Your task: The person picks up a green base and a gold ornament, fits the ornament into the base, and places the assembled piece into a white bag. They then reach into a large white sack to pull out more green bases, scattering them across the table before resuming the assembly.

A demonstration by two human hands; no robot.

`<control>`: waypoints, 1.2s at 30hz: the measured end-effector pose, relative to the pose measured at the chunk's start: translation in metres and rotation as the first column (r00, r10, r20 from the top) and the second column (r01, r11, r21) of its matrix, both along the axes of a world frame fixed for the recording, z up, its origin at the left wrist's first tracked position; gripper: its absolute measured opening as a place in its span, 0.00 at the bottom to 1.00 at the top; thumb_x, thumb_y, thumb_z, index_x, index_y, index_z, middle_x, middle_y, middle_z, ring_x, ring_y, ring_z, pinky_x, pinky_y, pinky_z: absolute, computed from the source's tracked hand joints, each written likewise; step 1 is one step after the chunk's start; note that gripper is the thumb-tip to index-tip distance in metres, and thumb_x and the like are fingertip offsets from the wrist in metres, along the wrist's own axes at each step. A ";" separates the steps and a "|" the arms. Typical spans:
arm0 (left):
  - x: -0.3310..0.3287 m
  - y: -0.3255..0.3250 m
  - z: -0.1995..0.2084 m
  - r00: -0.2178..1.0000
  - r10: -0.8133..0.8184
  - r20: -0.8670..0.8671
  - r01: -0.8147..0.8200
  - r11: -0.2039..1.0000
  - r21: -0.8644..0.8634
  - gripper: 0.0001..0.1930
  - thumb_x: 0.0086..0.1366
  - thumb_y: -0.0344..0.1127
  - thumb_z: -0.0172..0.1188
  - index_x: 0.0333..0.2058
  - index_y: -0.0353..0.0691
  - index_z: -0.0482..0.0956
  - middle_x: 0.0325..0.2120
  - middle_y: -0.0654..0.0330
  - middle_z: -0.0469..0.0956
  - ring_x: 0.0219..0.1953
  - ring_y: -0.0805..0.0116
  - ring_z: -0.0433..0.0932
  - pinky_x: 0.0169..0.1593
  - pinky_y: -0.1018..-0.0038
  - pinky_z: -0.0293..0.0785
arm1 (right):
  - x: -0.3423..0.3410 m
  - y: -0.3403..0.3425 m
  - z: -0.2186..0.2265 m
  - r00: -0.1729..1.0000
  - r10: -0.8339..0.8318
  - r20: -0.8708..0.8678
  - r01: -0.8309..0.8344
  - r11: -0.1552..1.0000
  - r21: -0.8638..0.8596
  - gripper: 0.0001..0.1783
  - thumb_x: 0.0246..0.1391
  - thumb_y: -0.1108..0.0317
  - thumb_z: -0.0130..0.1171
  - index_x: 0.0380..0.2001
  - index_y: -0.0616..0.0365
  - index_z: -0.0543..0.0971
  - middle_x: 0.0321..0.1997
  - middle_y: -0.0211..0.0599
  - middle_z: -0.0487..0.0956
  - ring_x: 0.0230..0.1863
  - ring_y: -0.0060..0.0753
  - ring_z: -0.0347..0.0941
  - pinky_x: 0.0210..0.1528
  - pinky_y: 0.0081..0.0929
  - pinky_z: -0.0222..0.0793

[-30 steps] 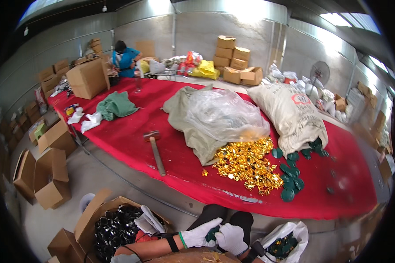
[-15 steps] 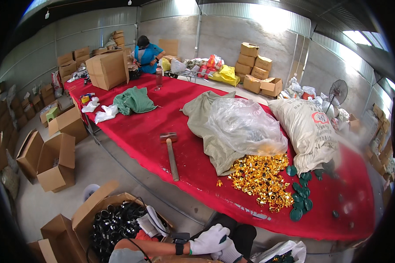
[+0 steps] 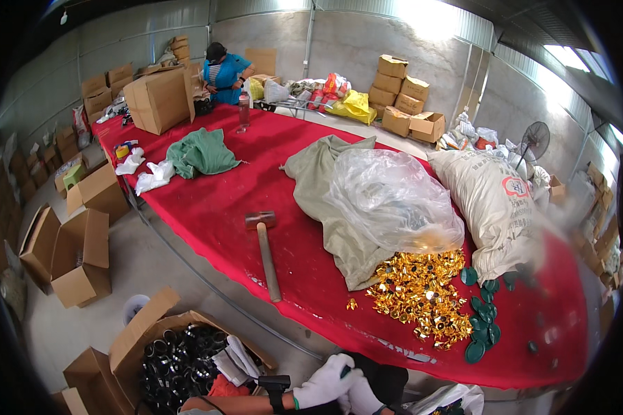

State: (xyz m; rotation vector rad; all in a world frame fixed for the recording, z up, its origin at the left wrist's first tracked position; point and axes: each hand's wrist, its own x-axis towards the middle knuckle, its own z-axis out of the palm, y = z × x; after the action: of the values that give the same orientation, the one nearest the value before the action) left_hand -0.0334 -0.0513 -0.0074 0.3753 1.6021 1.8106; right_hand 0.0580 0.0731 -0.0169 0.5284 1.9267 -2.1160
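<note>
Green piece (image 3: 345, 371): we find left hand (image 3: 324, 383) fingers holding it; right hand (image 3: 362, 396) adjoins, finger state we cannot tell.

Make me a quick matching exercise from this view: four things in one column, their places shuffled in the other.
Things
1. hammer
2. gold-coloured pieces
3. black ring-like parts
4. small dark green piece

Places
A. inside an open cardboard box
B. at the fingers of the white-gloved left hand
C. on the red cloth, left of the grey-green sack
D. heaped at the near edge of the clear plastic bag

Pairs: 1-C, 2-D, 3-A, 4-B
</note>
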 end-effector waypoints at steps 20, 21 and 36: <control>0.017 -0.036 0.043 0.695 -0.200 0.690 0.058 0.973 0.224 0.18 0.76 0.58 0.59 0.38 0.51 0.76 0.21 0.65 0.75 0.19 0.74 0.73 0.18 0.79 0.66 | 0.001 -0.002 0.053 0.837 0.500 -0.221 0.141 0.192 0.971 0.08 0.57 0.62 0.64 0.26 0.49 0.80 0.26 0.34 0.78 0.25 0.37 0.76 0.27 0.42 0.71; 0.018 -0.031 0.042 0.776 -0.135 0.616 0.047 0.986 0.158 0.18 0.74 0.57 0.62 0.42 0.47 0.77 0.27 0.60 0.76 0.24 0.69 0.76 0.25 0.69 0.75 | 0.002 -0.002 0.032 0.881 0.263 -0.393 0.164 0.610 0.776 0.10 0.58 0.63 0.64 0.23 0.49 0.78 0.22 0.33 0.76 0.20 0.36 0.73 0.24 0.40 0.68; 0.029 0.005 0.050 0.996 0.001 0.084 -0.003 1.000 0.028 0.10 0.80 0.44 0.54 0.50 0.46 0.69 0.37 0.66 0.73 0.33 0.78 0.76 0.32 0.79 0.77 | 0.023 0.012 0.020 0.788 0.107 -0.606 0.267 0.828 0.493 0.12 0.74 0.64 0.48 0.45 0.62 0.77 0.29 0.35 0.76 0.17 0.29 0.70 0.22 0.29 0.71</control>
State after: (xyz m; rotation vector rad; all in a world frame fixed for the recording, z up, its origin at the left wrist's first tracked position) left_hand -0.0042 -0.0461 0.0427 0.3065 1.5216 1.8275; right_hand 0.0812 0.0854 0.0027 -0.0278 2.9864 -1.8798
